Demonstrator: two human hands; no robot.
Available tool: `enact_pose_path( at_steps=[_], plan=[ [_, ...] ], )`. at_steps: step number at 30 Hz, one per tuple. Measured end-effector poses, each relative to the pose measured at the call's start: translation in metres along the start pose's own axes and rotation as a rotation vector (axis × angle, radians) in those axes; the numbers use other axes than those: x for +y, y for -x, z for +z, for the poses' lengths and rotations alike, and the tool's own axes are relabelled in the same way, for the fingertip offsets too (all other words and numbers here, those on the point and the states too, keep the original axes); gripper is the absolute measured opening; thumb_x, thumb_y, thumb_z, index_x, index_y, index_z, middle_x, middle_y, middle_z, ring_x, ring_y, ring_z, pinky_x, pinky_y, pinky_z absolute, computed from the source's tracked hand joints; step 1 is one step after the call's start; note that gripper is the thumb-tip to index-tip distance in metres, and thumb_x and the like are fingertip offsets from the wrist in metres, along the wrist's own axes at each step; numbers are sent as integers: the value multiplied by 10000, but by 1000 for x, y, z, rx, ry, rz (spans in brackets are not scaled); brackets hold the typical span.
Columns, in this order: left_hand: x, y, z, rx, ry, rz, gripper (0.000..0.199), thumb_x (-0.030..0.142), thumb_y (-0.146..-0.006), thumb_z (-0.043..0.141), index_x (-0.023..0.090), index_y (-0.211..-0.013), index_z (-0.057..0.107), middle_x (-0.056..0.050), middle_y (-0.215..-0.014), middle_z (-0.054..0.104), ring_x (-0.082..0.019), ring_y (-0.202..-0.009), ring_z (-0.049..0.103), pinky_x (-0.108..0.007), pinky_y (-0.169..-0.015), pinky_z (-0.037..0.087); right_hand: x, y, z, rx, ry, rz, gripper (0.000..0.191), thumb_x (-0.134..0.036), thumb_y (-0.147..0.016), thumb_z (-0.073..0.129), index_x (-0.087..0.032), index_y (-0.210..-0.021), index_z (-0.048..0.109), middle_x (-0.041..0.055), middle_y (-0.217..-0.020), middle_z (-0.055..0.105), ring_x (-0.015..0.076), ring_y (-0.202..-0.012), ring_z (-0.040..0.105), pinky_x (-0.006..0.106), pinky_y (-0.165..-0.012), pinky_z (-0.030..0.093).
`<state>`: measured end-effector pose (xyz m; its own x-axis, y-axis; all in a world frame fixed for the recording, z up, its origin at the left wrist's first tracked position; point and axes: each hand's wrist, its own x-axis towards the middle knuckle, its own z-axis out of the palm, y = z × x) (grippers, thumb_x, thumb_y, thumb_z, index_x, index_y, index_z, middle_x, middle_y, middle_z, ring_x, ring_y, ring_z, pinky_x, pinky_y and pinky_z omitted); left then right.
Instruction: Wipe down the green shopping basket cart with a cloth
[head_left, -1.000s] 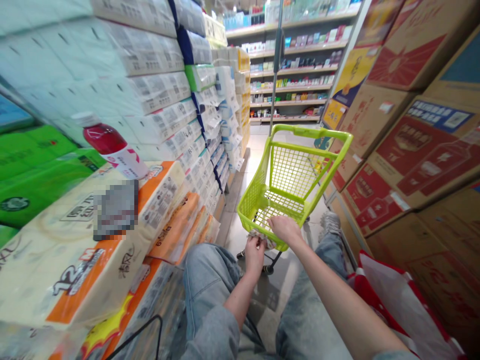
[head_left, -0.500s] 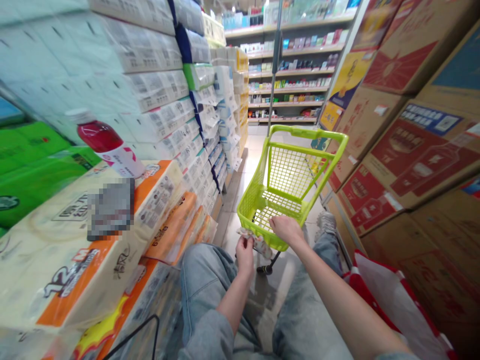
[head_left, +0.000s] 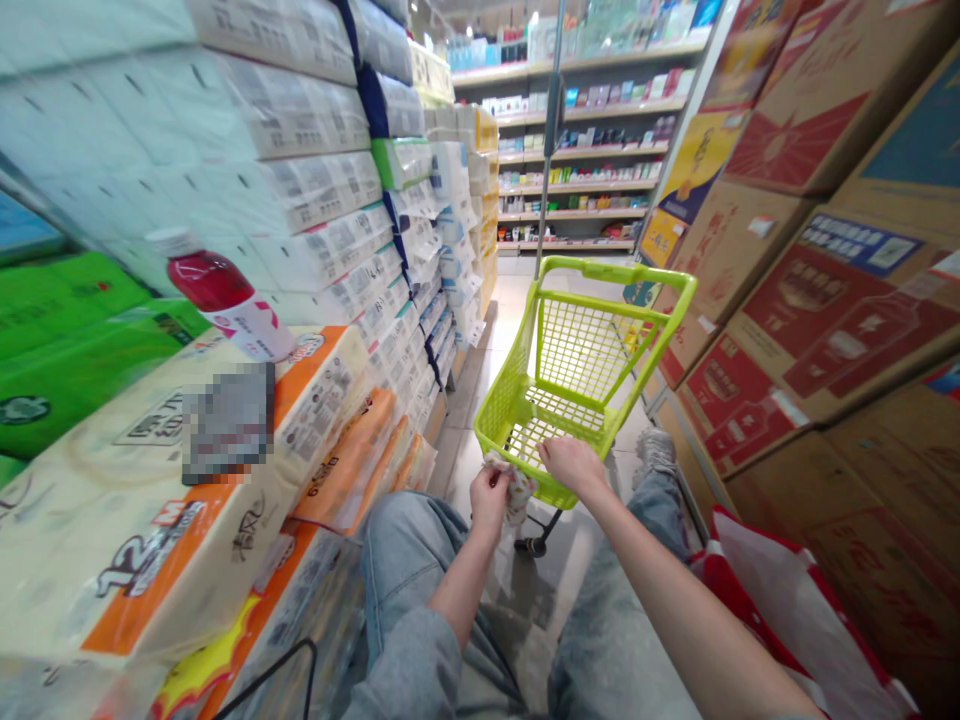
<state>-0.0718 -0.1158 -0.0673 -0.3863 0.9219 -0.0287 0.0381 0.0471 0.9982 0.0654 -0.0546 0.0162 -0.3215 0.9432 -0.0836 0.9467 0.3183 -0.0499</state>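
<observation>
A lime-green basket cart (head_left: 581, 345) stands in front of me in the aisle. My left hand (head_left: 489, 497) pinches a crumpled patterned cloth (head_left: 520, 497), which hangs at the basket's near edge. My right hand (head_left: 574, 465) is closed on the near rim of the basket, to the right of the cloth. Through the basket's grid the bottom shows, with nothing lying on it.
On the left, a red-capped-white bottle (head_left: 217, 295) and a blurred phone-like item (head_left: 229, 423) lie on a tissue pack (head_left: 90, 480). Cartons (head_left: 847, 290) are stacked at right, above a red bag (head_left: 795, 600). Shelves (head_left: 585, 150) stand ahead.
My left hand has shifted slightly, and the cloth is now more bunched and hangs lower beside it. My right hand stays at the rim. The view has tilted a little.
</observation>
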Motion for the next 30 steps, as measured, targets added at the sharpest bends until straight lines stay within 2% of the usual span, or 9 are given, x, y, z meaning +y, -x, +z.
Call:
enact_pose_path(
  at_steps=[3,6,8,11,15,17,19,24,30],
  plan=[
    [5,6,-2,56,-18,39,239,357,-782,530,138,-830,616,-44,-801,645,-163,-775,580,-257,-740,443,1,3,-3,-15,-6,8,469,-347,-932,273,-129,-897,687,150,-929,689,216,-896,646,270,-769,444],
    [14,4,-7,248,-51,122,245,372,-836,474,161,-912,572,-53,-890,618,-157,-832,577,-254,-757,452,1,4,-5,-18,-6,12,468,-337,-934,269,-127,-906,686,153,-936,686,216,-897,645,273,-770,445],
    [23,-7,-13,368,-119,172,237,371,-852,459,169,-928,556,-63,-945,598,-158,-869,569,-258,-782,451,-1,4,-5,-17,-5,11,469,-335,-936,264,-127,-914,684,153,-942,685,214,-896,644,274,-769,445],
    [38,-37,-21,447,-301,237,243,342,-886,401,163,-947,553,-77,-978,579,-168,-912,557,-285,-836,435,-2,4,-3,-21,0,10,476,-344,-938,258,-130,-910,683,148,-931,687,214,-885,647,273,-755,448],
    [57,-74,-21,186,-790,268,179,212,-868,413,137,-924,565,-103,-947,589,-211,-971,551,-331,-878,415,-2,3,1,11,5,-9,476,-354,-936,263,-134,-887,683,135,-900,691,223,-860,652,281,-728,451],
    [65,-83,-17,73,-1041,280,179,186,-864,413,122,-929,566,-135,-988,583,-232,-1012,544,-338,-884,410,0,3,2,23,3,-15,473,-355,-937,264,-137,-881,680,133,-896,690,219,-856,651,280,-730,447],
    [71,-85,-13,10,-1195,256,213,194,-881,379,113,-978,551,-158,-1028,579,-237,-1003,564,-330,-850,425,3,2,2,20,-1,-21,464,-350,-940,268,-140,-873,677,128,-890,689,205,-851,650,269,-736,439],
    [81,-81,-8,-135,-1242,62,266,297,-886,392,138,-1077,487,-143,-944,648,-240,-883,640,-317,-736,459,15,1,1,42,23,-49,441,-333,-940,282,-150,-823,666,104,-854,688,198,-824,649,261,-712,426],
    [87,-71,2,-180,-1274,59,317,340,-897,339,154,-1057,541,-165,-916,678,-255,-902,648,-335,-736,459,41,0,3,22,43,-46,436,-357,-946,279,-160,-867,659,101,-882,688,186,-845,641,256,-723,409]
  ],
)
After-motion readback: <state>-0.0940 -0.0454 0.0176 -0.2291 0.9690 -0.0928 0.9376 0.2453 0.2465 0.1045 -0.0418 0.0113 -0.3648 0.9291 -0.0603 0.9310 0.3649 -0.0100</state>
